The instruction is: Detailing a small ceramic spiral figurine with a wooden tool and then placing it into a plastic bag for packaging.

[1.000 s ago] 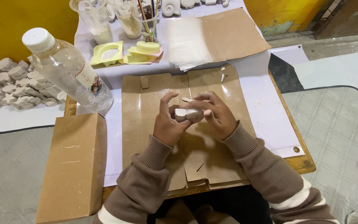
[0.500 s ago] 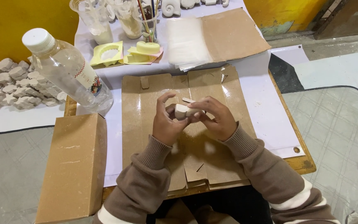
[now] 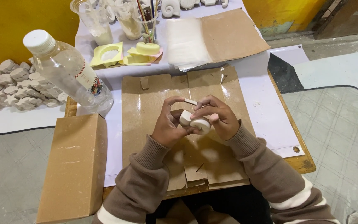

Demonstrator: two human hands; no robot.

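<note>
Both hands are curling around a small white cast [image 3: 194,121] above the middle of the bench [image 3: 266,108]. The left hand [image 3: 168,126] is cupping it from below, fingers half closed; the right hand [image 3: 216,118] is gripping its top while pinching a thin stick [image 3: 190,101]. A flattened cardboard sheet [image 3: 146,108] is lying under them. A bottle [image 3: 69,74] is standing at the left edge, a box [image 3: 73,166] at the near left corner. The cast is looking pale, rounded and matte.
</note>
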